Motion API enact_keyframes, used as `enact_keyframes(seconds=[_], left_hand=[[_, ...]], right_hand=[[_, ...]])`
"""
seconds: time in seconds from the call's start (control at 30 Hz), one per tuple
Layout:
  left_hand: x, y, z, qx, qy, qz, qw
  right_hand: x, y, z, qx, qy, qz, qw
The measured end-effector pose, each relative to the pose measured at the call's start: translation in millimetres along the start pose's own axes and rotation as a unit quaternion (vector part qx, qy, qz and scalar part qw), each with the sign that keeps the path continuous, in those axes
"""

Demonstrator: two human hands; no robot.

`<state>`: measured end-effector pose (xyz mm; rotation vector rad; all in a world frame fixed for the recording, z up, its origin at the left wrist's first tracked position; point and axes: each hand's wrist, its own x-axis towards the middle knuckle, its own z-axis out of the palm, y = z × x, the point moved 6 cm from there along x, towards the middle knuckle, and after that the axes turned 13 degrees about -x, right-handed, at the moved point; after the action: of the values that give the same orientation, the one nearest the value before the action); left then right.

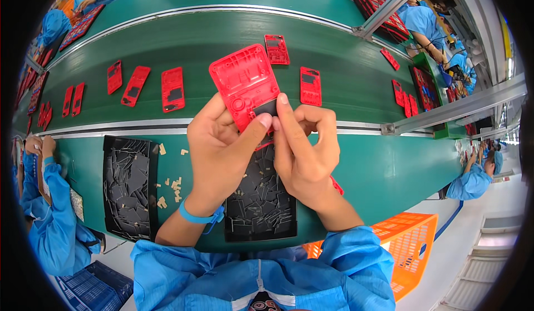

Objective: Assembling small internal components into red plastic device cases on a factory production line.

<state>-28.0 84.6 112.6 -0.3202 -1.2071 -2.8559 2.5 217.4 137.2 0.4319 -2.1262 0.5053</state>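
Observation:
A red plastic casing (245, 80) is held up before me, its ribbed inside facing me. My left hand (219, 141) grips it from the left, with the thumb pressing on a dark, flat piece (266, 108) that sits in the casing's lower part. From the right, my right hand (306, 144) pinches the casing's edge beside that piece, index finger and thumb closed on it. Beneath my hands stands a black tray (261, 200) full of thin dark pieces, partly covered by my wrists. A second black tray (131, 188) of such pieces lies to the left.
Several red casings lie on the green conveyor belt (222, 33) beyond the metal rail. Small tan bits (175, 186) are scattered between the trays. An orange crate (406, 244) stands at lower right, a blue crate (94, 286) at lower left. Co-workers in blue sit around.

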Motion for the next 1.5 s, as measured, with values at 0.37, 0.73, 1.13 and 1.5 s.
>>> enact_keyframes(seconds=[0.37,0.73,1.13,1.5], left_hand=[[-2,7,5,0.009,-0.031,0.028,0.999],[-2,4,5,0.023,-0.043,0.040,0.998],[-7,2,11,0.028,-0.074,0.054,0.995],[-4,11,15,0.052,-0.070,0.057,0.995]], right_hand=[[3,36,14,0.489,-0.191,0.297,0.797],[7,37,10,0.471,-0.182,0.243,0.828],[14,36,1,0.347,-0.154,0.164,0.910],[12,35,4,0.353,-0.126,0.185,0.908]])
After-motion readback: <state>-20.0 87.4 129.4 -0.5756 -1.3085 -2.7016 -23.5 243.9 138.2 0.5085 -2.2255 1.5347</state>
